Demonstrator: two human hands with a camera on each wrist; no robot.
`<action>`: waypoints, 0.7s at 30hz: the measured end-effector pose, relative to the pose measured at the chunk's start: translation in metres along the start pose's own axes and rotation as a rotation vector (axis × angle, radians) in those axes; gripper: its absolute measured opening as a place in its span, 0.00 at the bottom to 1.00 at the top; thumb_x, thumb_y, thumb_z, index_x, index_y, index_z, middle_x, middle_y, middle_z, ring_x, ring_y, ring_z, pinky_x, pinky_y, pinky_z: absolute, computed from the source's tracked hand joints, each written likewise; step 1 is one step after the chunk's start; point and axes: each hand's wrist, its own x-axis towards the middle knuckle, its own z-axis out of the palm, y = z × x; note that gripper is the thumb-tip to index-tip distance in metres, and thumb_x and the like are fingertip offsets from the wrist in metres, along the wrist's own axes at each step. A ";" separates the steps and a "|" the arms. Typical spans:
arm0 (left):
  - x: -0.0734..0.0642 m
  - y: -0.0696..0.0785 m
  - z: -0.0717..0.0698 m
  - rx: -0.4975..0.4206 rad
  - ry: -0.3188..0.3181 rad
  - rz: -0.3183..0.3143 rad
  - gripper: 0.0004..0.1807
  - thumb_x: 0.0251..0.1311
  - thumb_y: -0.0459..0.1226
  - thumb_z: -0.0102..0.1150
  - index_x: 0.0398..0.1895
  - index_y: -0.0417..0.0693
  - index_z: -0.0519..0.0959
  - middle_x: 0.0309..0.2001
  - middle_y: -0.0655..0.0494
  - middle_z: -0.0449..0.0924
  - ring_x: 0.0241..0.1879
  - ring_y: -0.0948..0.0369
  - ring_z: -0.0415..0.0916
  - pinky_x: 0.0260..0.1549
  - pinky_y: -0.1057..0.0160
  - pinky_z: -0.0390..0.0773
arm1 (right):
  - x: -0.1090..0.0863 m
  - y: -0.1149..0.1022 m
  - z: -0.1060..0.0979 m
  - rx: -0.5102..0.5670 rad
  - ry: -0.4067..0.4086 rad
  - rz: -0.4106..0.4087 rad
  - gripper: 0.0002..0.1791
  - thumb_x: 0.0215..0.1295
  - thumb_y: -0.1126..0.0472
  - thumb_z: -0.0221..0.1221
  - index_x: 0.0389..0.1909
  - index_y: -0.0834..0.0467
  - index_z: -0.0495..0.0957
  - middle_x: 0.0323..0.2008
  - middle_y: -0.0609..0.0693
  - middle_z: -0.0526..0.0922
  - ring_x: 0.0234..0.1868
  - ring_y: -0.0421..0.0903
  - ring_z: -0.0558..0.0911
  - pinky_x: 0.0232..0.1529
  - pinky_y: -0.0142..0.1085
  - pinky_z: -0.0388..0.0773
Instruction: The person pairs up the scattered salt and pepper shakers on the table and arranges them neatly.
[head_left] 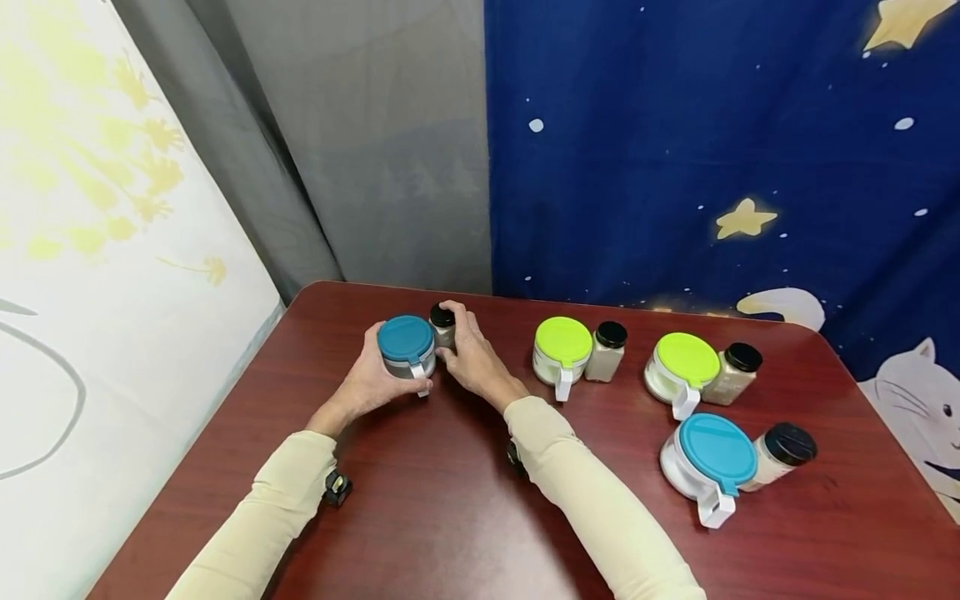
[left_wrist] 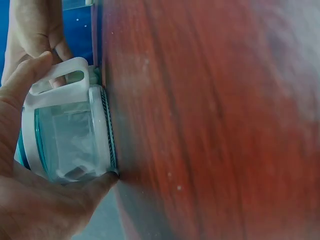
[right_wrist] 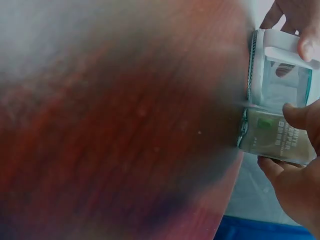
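Note:
A clear seasoning jar with a blue lid and a white handle stands upright at the table's back left. My left hand grips it, thumb by the handle and fingers round the far side. The left wrist view shows the jar's clear wall, with a little contents low inside. Close against its right side stands a black-capped pepper bottle, printed with white letters. My right hand holds this bottle between thumb and fingers, partly covering it in the head view.
Two jars with lime-green lids stand to the right, each beside a black-capped bottle. Nearer the right edge, another blue-lidded jar stands beside a black-capped bottle. Curtains hang behind the reddish-brown table.

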 end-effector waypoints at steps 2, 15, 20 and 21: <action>0.000 0.001 0.000 0.001 0.010 0.008 0.63 0.47 0.39 0.82 0.77 0.39 0.43 0.70 0.38 0.57 0.65 0.44 0.64 0.64 0.41 0.65 | -0.001 0.001 0.001 0.001 0.025 -0.009 0.40 0.69 0.64 0.65 0.74 0.46 0.53 0.65 0.56 0.66 0.49 0.56 0.82 0.53 0.47 0.79; -0.004 0.003 0.003 0.070 0.038 -0.037 0.64 0.39 0.44 0.86 0.76 0.42 0.52 0.67 0.42 0.66 0.63 0.47 0.67 0.62 0.43 0.69 | -0.013 0.007 -0.010 0.047 0.169 -0.053 0.45 0.56 0.62 0.76 0.72 0.49 0.64 0.61 0.53 0.77 0.59 0.47 0.78 0.58 0.42 0.75; -0.011 0.008 0.001 0.068 0.022 -0.009 0.64 0.39 0.45 0.87 0.76 0.43 0.53 0.67 0.44 0.66 0.63 0.47 0.67 0.61 0.42 0.70 | -0.023 0.003 -0.014 0.017 0.212 -0.103 0.44 0.54 0.59 0.78 0.71 0.52 0.66 0.62 0.52 0.77 0.58 0.46 0.79 0.58 0.42 0.76; -0.014 0.010 0.000 0.070 0.018 -0.003 0.64 0.39 0.46 0.87 0.76 0.43 0.53 0.67 0.44 0.66 0.63 0.47 0.67 0.60 0.42 0.70 | -0.025 0.002 -0.016 0.011 0.212 -0.107 0.44 0.54 0.59 0.78 0.71 0.52 0.66 0.62 0.52 0.77 0.58 0.46 0.79 0.57 0.42 0.77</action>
